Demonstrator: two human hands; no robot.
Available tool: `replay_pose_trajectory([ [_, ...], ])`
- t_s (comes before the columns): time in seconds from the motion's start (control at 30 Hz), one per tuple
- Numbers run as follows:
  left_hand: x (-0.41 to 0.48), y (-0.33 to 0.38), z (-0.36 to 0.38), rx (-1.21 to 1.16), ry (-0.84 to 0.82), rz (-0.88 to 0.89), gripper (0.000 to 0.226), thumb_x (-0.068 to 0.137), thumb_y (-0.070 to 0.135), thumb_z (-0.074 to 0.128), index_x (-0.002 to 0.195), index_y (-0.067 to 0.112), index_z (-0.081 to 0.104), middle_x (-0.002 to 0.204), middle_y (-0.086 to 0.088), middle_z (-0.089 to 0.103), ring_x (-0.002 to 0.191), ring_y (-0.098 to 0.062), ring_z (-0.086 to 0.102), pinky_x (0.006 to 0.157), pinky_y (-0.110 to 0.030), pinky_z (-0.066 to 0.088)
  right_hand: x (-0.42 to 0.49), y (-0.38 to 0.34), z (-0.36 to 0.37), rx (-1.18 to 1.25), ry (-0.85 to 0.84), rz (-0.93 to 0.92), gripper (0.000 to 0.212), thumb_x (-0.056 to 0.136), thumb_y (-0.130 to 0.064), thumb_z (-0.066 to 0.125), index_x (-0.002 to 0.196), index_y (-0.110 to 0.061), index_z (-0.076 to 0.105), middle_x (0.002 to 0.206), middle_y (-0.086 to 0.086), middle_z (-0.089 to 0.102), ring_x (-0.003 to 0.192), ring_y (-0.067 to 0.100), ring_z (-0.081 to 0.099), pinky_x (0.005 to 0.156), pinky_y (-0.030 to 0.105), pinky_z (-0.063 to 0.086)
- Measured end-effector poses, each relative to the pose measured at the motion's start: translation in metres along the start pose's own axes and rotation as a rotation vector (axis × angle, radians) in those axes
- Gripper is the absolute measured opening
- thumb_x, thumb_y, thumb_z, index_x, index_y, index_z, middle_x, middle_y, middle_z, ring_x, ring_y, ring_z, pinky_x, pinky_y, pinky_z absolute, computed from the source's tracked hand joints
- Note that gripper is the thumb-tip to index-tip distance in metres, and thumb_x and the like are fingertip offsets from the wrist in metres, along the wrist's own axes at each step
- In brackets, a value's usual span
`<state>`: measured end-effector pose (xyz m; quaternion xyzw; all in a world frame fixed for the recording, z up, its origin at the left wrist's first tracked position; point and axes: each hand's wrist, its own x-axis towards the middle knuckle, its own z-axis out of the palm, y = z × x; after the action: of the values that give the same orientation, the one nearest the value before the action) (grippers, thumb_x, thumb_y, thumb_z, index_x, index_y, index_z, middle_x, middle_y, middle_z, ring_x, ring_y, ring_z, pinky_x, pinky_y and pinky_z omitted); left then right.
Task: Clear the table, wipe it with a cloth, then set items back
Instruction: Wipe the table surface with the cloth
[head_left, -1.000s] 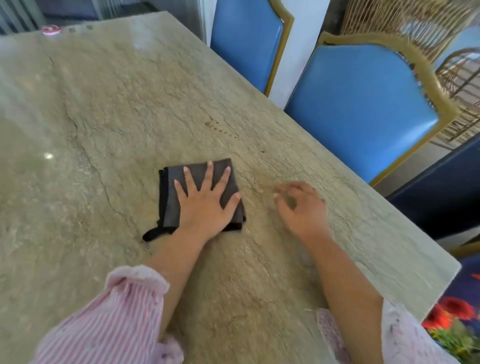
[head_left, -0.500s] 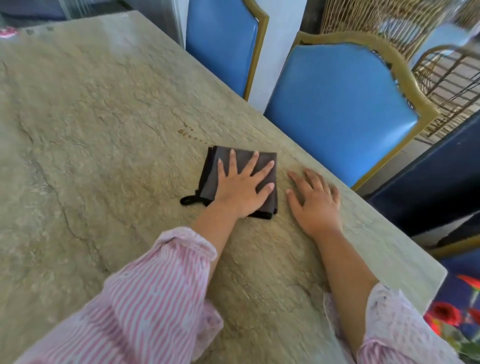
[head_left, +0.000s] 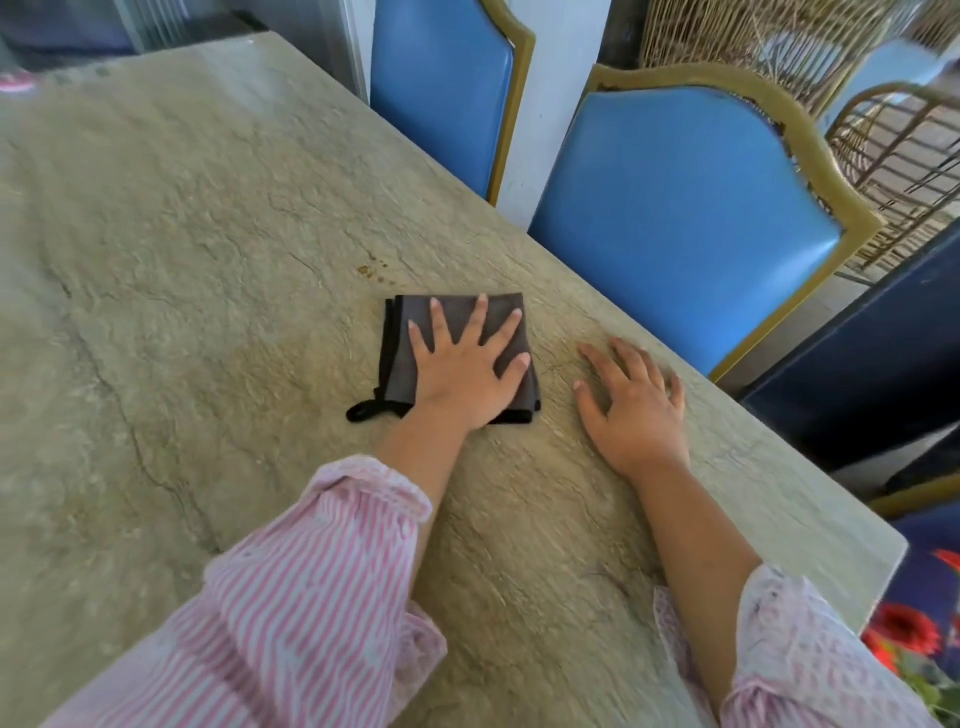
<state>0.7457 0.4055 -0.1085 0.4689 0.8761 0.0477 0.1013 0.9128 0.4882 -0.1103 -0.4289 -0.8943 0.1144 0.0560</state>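
Left hand (head_left: 462, 374): palm down on the cloth (head_left: 400, 353), fingers straight and spread, pressing it flat and curled round nothing. The cloth is a dark grey folded square lying flat on the table (head_left: 208, 260); its middle and near edge are hidden under the hand. A black loop (head_left: 363, 410) trails from its near left corner onto the stone.

Right hand (head_left: 639, 405): just right of the cloth and apart from it, palm down on the bare stone, fingers loosely extended, holding nothing.

Both sleeves, the left sleeve (head_left: 291, 597) and the right sleeve (head_left: 795, 649), are pink-and-white striped and sit pushed up the forearms, nearer the camera than the cloth.

A small cluster of brown spots (head_left: 371, 270) marks the table just beyond the cloth's far left corner. The top is beige-green stone with dark crack-like veins running left of the cloth; its long edge passes diagonally to the cloth's right.

Beyond and right of the cloth, two blue padded chairs with gold frames, the nearer chair (head_left: 675, 208) and the farther chair (head_left: 441, 93), stand against that edge. Wicker furniture (head_left: 893, 156) stands behind them. A dark blue panel (head_left: 857, 364) lies right of the cloth, past the table edge.

Red flowers (head_left: 904, 631), near and far right of the cloth, are cut off by the frame. A pink object (head_left: 13, 82), far beyond and left of the cloth, is blurred, cropped, and cannot be identified.
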Motion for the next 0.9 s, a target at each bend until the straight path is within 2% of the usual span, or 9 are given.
replay_pose_trajectory([
  [0.13,-0.039,-0.016,0.006,-0.003,0.052,0.009,0.058,0.090,0.064,0.014,0.142,0.050,-0.006,0.157,0.012,-0.012,0.142,-0.038,-0.016,0.113,-0.060,-0.007,-0.002,-0.005,-0.003,-0.026,-0.023,0.041,0.049,0.095,-0.051,0.029,0.143,-0.039,0.029,0.156,-0.004,0.022,0.145,0.018,0.013,0.118,0.048,0.006],
  [0.23,-0.067,-0.043,0.008,-0.021,0.086,-0.025,0.059,0.088,0.066,0.012,0.142,0.050,-0.005,0.157,0.014,-0.010,0.143,-0.036,-0.014,0.114,-0.058,-0.006,0.006,-0.030,-0.003,-0.049,-0.025,0.161,0.047,0.096,-0.040,0.031,0.140,-0.024,0.034,0.153,0.006,0.026,0.144,0.026,0.016,0.115,0.057,0.011],
  [0.3,-0.080,-0.067,0.007,-0.027,0.100,-0.073,0.063,0.082,0.070,0.003,0.141,0.052,-0.006,0.157,0.015,-0.009,0.144,-0.035,-0.013,0.114,-0.057,-0.006,0.016,-0.056,-0.002,-0.009,-0.028,0.175,0.049,0.096,-0.040,0.032,0.139,-0.016,0.034,0.152,0.011,0.026,0.144,0.029,0.013,0.115,0.058,0.010],
  [0.37,-0.087,-0.094,0.002,-0.042,0.103,-0.130,0.066,0.077,0.071,-0.002,0.140,0.053,-0.007,0.157,0.016,-0.008,0.144,-0.033,-0.013,0.114,-0.056,-0.007,0.025,-0.082,0.005,0.028,-0.079,0.044,0.052,0.098,-0.044,0.029,0.144,-0.021,0.029,0.157,0.007,0.017,0.146,0.026,0.004,0.116,0.056,0.003],
  [0.47,-0.091,-0.139,-0.008,-0.052,0.126,-0.230,0.058,0.087,0.068,0.012,0.141,0.053,-0.004,0.157,0.016,-0.008,0.145,-0.032,-0.013,0.114,-0.056,-0.006,0.033,-0.106,0.018,0.044,-0.133,-0.131,0.051,0.098,-0.046,0.024,0.147,-0.033,0.019,0.159,-0.001,0.004,0.147,0.022,-0.004,0.115,0.056,-0.004],
  [0.57,-0.082,-0.182,-0.021,-0.052,0.140,-0.334,0.057,0.089,0.064,0.018,0.142,0.052,-0.001,0.158,0.014,-0.005,0.145,-0.034,-0.011,0.114,-0.057,-0.005,0.035,-0.111,0.024,0.023,-0.119,-0.129,0.050,0.098,-0.049,0.020,0.147,-0.039,0.015,0.159,-0.005,0.004,0.147,0.018,-0.005,0.113,0.055,-0.008],
  [0.7,-0.030,-0.202,-0.035,-0.059,0.092,-0.491,0.060,0.089,0.065,0.012,0.145,0.046,-0.002,0.158,0.009,-0.008,0.142,-0.040,-0.013,0.113,-0.061,-0.006,0.036,-0.111,0.027,-0.006,-0.091,-0.120,0.050,0.097,-0.050,0.018,0.146,-0.042,0.014,0.159,-0.006,0.006,0.147,0.017,-0.001,0.116,0.055,-0.005],
  [0.77,0.005,-0.183,-0.038,-0.065,0.065,-0.463,0.061,0.090,0.065,0.011,0.145,0.044,-0.005,0.158,0.007,-0.011,0.141,-0.043,-0.016,0.112,-0.063,-0.007,0.037,-0.111,0.029,-0.012,-0.091,-0.120,0.050,0.097,-0.051,0.018,0.146,-0.044,0.012,0.159,-0.007,0.005,0.147,0.016,-0.001,0.116,0.055,-0.004],
  [0.9,0.029,-0.126,-0.035,-0.058,0.018,-0.231,0.061,0.090,0.064,0.012,0.145,0.044,-0.006,0.158,0.007,-0.014,0.140,-0.043,-0.018,0.112,-0.063,-0.008,0.039,-0.110,0.030,0.003,-0.085,-0.113,0.050,0.096,-0.052,0.019,0.145,-0.046,0.013,0.159,-0.009,0.006,0.147,0.015,-0.001,0.116,0.052,-0.006],
])
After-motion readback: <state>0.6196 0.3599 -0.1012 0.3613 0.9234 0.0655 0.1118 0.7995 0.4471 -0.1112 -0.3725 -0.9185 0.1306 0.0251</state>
